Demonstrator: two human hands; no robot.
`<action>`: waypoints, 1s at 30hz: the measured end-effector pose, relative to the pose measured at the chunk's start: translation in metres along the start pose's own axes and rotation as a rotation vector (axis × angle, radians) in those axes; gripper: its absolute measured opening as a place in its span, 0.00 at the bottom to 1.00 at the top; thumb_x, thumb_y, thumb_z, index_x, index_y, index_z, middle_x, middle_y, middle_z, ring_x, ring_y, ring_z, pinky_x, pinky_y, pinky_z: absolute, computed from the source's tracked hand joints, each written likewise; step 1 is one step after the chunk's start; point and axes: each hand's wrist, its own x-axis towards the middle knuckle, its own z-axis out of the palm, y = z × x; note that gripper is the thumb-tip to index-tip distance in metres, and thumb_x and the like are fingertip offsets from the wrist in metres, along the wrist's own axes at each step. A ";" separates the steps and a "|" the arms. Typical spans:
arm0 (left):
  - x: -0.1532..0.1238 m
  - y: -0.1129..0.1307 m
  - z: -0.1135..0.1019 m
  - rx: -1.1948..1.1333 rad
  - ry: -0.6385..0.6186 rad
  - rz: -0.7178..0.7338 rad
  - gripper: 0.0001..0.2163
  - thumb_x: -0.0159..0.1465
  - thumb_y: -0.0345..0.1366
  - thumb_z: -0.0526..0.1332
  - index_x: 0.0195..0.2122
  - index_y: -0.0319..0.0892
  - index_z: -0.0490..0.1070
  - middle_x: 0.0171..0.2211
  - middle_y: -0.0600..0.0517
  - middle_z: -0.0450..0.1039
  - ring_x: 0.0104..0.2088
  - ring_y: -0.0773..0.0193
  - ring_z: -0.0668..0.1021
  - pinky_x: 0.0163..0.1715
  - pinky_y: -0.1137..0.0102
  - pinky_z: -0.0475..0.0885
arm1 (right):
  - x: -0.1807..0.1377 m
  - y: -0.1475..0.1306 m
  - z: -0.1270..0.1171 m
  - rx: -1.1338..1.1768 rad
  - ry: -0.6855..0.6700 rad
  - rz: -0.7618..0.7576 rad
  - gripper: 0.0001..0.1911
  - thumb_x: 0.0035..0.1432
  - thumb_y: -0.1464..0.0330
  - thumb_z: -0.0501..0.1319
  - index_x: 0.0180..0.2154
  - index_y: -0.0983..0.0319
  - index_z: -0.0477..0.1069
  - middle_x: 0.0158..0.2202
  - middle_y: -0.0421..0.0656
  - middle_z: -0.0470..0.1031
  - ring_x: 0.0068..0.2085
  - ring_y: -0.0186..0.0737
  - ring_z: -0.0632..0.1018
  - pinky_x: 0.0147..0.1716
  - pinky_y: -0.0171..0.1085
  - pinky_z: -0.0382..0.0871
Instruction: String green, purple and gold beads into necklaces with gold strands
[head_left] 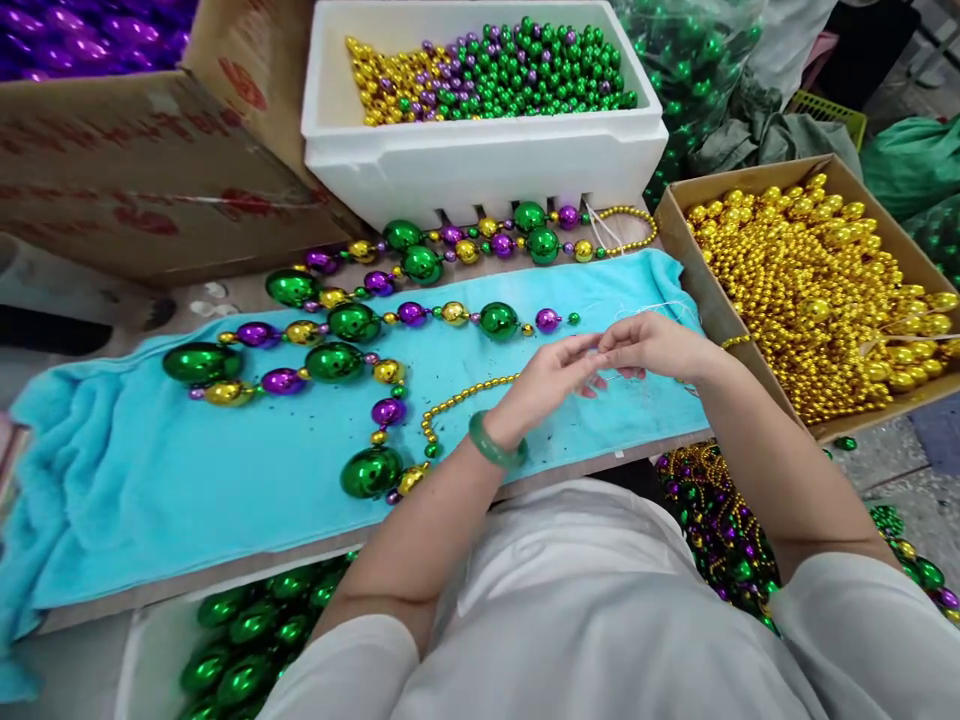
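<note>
My left hand (pixel 559 370) and my right hand (pixel 649 345) meet at the fingertips above the right part of a turquoise towel (pixel 247 480). Both have their fingers pinched together; what lies between them is too small to make out. Thin white string (pixel 667 308) shows close by my right hand. A strand of large green, purple and gold beads (pixel 335 362) loops over the towel, its one end at a small green bead near my fingers. From its other end a chain of small gold beads (pixel 469 388) runs up behind my left wrist, which wears a green bangle (pixel 495 443).
Behind the towel lies a finished-looking bead strand (pixel 422 264), in front of a white foam box (pixel 480 165) of mixed beads. A carton (pixel 780 400) of gold beads stands right, a tall carton (pixel 150 170) of purple beads left. Green beads (pixel 255 620) fill a container below.
</note>
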 end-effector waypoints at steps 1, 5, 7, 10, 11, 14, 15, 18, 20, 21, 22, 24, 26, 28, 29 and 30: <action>0.006 -0.004 0.003 -0.037 -0.026 -0.058 0.18 0.60 0.45 0.59 0.45 0.39 0.74 0.28 0.50 0.73 0.24 0.70 0.72 0.24 0.73 0.68 | 0.001 -0.001 0.000 -0.058 0.003 0.003 0.05 0.49 0.68 0.64 0.27 0.64 0.72 0.18 0.37 0.67 0.21 0.27 0.66 0.20 0.30 0.58; 0.002 -0.023 -0.019 0.160 -0.017 -0.163 0.12 0.56 0.43 0.62 0.31 0.37 0.77 0.18 0.55 0.66 0.19 0.72 0.65 0.20 0.75 0.61 | 0.001 0.015 -0.017 -0.288 0.074 0.052 0.03 0.48 0.70 0.63 0.26 0.64 0.73 0.17 0.36 0.67 0.21 0.27 0.66 0.21 0.30 0.57; -0.009 -0.030 -0.034 0.329 -0.015 -0.175 0.12 0.57 0.42 0.61 0.30 0.39 0.77 0.18 0.55 0.68 0.20 0.71 0.67 0.21 0.75 0.61 | 0.001 0.031 -0.028 -0.337 0.121 0.073 0.04 0.49 0.69 0.62 0.26 0.64 0.73 0.18 0.37 0.68 0.21 0.28 0.66 0.21 0.31 0.58; -0.023 -0.036 -0.044 0.584 -0.006 -0.171 0.11 0.59 0.41 0.58 0.30 0.42 0.78 0.22 0.54 0.73 0.24 0.67 0.71 0.24 0.73 0.63 | 0.005 0.052 -0.036 -0.408 0.212 0.091 0.05 0.49 0.68 0.62 0.26 0.63 0.73 0.20 0.38 0.69 0.23 0.30 0.68 0.23 0.32 0.59; -0.026 -0.037 -0.043 0.671 -0.009 -0.166 0.11 0.60 0.40 0.57 0.31 0.43 0.78 0.24 0.54 0.75 0.27 0.65 0.73 0.26 0.72 0.64 | 0.006 0.058 -0.037 -0.450 0.235 0.100 0.05 0.49 0.68 0.62 0.25 0.63 0.74 0.21 0.39 0.70 0.24 0.31 0.69 0.25 0.33 0.60; -0.033 -0.038 -0.032 0.931 -0.005 -0.165 0.12 0.62 0.37 0.54 0.34 0.43 0.77 0.33 0.51 0.78 0.34 0.60 0.76 0.32 0.69 0.65 | 0.003 0.069 -0.035 -0.607 0.336 0.080 0.07 0.49 0.69 0.61 0.31 0.62 0.77 0.31 0.43 0.76 0.33 0.38 0.73 0.32 0.36 0.63; -0.035 -0.038 -0.028 1.011 -0.002 -0.166 0.12 0.63 0.36 0.53 0.34 0.43 0.77 0.35 0.49 0.78 0.36 0.59 0.76 0.33 0.68 0.66 | -0.002 0.071 -0.036 -0.667 0.412 0.052 0.09 0.50 0.70 0.61 0.35 0.61 0.77 0.36 0.45 0.77 0.37 0.41 0.73 0.35 0.38 0.63; -0.043 -0.034 -0.016 1.216 0.007 -0.130 0.13 0.65 0.36 0.52 0.33 0.41 0.76 0.34 0.46 0.75 0.37 0.55 0.75 0.35 0.65 0.67 | -0.031 0.077 -0.042 -0.798 0.696 0.038 0.12 0.53 0.69 0.58 0.39 0.62 0.76 0.40 0.48 0.76 0.40 0.44 0.73 0.37 0.40 0.63; -0.048 -0.031 -0.010 1.312 0.076 -0.050 0.13 0.65 0.37 0.52 0.33 0.40 0.76 0.36 0.44 0.74 0.41 0.52 0.72 0.38 0.62 0.67 | -0.056 0.085 -0.046 -0.803 0.771 0.157 0.10 0.55 0.68 0.57 0.36 0.62 0.76 0.34 0.46 0.76 0.34 0.42 0.73 0.33 0.38 0.62; -0.048 -0.030 -0.008 1.340 0.129 0.005 0.13 0.65 0.38 0.53 0.34 0.40 0.76 0.38 0.43 0.73 0.44 0.50 0.71 0.40 0.61 0.67 | -0.068 0.089 -0.046 -0.798 0.759 0.221 0.09 0.55 0.67 0.57 0.34 0.61 0.75 0.30 0.45 0.75 0.31 0.41 0.72 0.30 0.37 0.61; -0.047 -0.029 -0.005 1.351 0.182 0.065 0.13 0.65 0.38 0.53 0.35 0.40 0.76 0.41 0.43 0.72 0.46 0.49 0.69 0.42 0.60 0.66 | -0.079 0.095 -0.045 -0.804 0.728 0.264 0.09 0.55 0.66 0.57 0.33 0.61 0.75 0.29 0.44 0.75 0.29 0.41 0.72 0.29 0.37 0.60; -0.039 -0.029 0.002 1.324 0.237 0.169 0.13 0.66 0.38 0.53 0.37 0.40 0.76 0.43 0.43 0.71 0.47 0.49 0.67 0.45 0.59 0.65 | -0.094 0.107 -0.040 -0.860 0.649 0.263 0.09 0.55 0.65 0.58 0.34 0.61 0.75 0.31 0.45 0.75 0.32 0.42 0.72 0.31 0.37 0.61; -0.024 -0.030 0.013 1.259 0.197 0.219 0.13 0.66 0.38 0.52 0.36 0.40 0.76 0.40 0.43 0.71 0.44 0.52 0.67 0.45 0.59 0.65 | -0.101 0.118 -0.030 -0.956 0.614 0.208 0.11 0.56 0.65 0.58 0.38 0.62 0.74 0.37 0.49 0.75 0.38 0.46 0.72 0.36 0.39 0.62; -0.006 -0.035 0.025 1.209 0.130 0.216 0.13 0.67 0.38 0.52 0.36 0.39 0.75 0.37 0.44 0.71 0.42 0.53 0.67 0.43 0.60 0.66 | -0.101 0.127 -0.019 -1.045 0.617 0.200 0.13 0.57 0.66 0.57 0.43 0.64 0.73 0.41 0.52 0.74 0.42 0.49 0.70 0.39 0.41 0.62; 0.002 -0.037 0.031 1.200 0.105 0.200 0.13 0.66 0.38 0.52 0.36 0.38 0.75 0.36 0.44 0.70 0.42 0.53 0.68 0.42 0.61 0.66 | -0.100 0.130 -0.014 -1.076 0.619 0.224 0.14 0.57 0.67 0.57 0.44 0.65 0.72 0.42 0.53 0.73 0.42 0.50 0.70 0.39 0.42 0.61; 0.009 -0.040 0.036 1.201 0.090 0.179 0.13 0.66 0.37 0.53 0.36 0.38 0.75 0.36 0.43 0.70 0.42 0.53 0.68 0.41 0.61 0.66 | -0.098 0.133 -0.010 -1.098 0.617 0.257 0.14 0.58 0.68 0.56 0.44 0.65 0.71 0.42 0.53 0.73 0.42 0.51 0.69 0.38 0.42 0.61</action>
